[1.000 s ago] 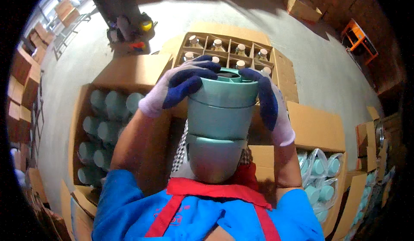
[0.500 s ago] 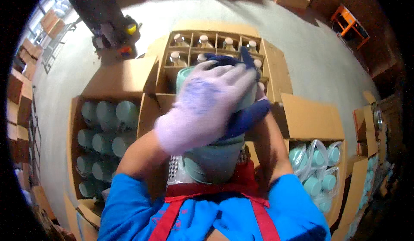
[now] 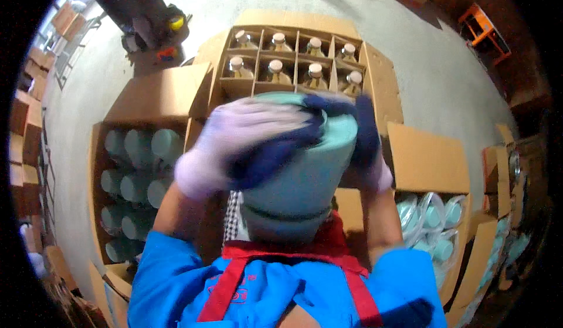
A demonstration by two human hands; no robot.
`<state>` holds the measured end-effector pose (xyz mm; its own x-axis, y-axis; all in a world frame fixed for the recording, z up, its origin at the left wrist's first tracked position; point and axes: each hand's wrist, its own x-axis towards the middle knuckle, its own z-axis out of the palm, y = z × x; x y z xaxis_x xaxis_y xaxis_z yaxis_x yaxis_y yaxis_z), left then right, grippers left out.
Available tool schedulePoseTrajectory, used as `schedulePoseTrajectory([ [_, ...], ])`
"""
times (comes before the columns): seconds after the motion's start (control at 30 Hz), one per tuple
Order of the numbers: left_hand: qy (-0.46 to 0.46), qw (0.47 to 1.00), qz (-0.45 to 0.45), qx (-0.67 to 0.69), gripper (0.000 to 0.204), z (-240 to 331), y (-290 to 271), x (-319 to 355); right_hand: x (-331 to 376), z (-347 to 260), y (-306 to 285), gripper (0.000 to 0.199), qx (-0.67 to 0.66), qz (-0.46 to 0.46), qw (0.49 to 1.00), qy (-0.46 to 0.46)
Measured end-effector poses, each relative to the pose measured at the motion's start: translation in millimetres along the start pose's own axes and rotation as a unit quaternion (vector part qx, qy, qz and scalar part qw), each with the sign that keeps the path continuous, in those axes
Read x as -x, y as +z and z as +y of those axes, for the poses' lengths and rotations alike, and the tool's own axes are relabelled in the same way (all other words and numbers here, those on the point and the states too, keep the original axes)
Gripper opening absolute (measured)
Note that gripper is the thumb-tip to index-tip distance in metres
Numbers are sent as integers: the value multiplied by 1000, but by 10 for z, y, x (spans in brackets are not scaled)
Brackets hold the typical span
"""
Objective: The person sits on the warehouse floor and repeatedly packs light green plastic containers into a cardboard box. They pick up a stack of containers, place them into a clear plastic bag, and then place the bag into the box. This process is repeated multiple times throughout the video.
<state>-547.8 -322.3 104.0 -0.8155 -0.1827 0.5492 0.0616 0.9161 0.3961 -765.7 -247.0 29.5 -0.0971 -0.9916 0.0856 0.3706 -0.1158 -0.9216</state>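
Note:
I hold a large teal cylindrical container (image 3: 305, 181) upright against my chest, above my red apron. My left hand (image 3: 246, 143), in a white glove with dark blue palm, lies blurred across the container's top and left side. My right hand (image 3: 366, 146), gloved the same way, grips the container's upper right edge. Just beyond the container stands an open cardboard box (image 3: 375, 70) with dividers, holding several bottles with pale caps (image 3: 274, 67).
An open carton of teal containers (image 3: 138, 181) sits on the floor at my left. A carton of bagged teal pieces (image 3: 431, 219) is at my right, behind a cardboard flap (image 3: 428, 158). A pallet truck (image 3: 155, 29) stands far left; stacked cartons (image 3: 26, 146) line the left edge.
My left hand swept over the container's top from the left side and now lies across it. The container tilted slightly, and my right hand stayed on its right edge.

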Motion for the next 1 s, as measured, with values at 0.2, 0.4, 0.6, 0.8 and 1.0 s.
schedulePoseTrajectory([
  [0.2,-35,995,87,-45,29,73,67,-192,-227,-29,-142,70,-189,-29,978,88],
  [0.4,33,994,97,38,37,-58,-34,210,-128,-134,87,50,-98,-86,984,121],
  [0.6,71,972,219,-37,28,981,403,-20,322,-1457,257,31,565,-258,781,-61],
  [0.8,194,953,202,-113,25,1729,673,3,1195,-1928,664,35,727,-248,640,-20],
  [1.0,-142,936,319,-44,52,801,602,529,1738,-1949,166,19,778,-75,608,144],
])
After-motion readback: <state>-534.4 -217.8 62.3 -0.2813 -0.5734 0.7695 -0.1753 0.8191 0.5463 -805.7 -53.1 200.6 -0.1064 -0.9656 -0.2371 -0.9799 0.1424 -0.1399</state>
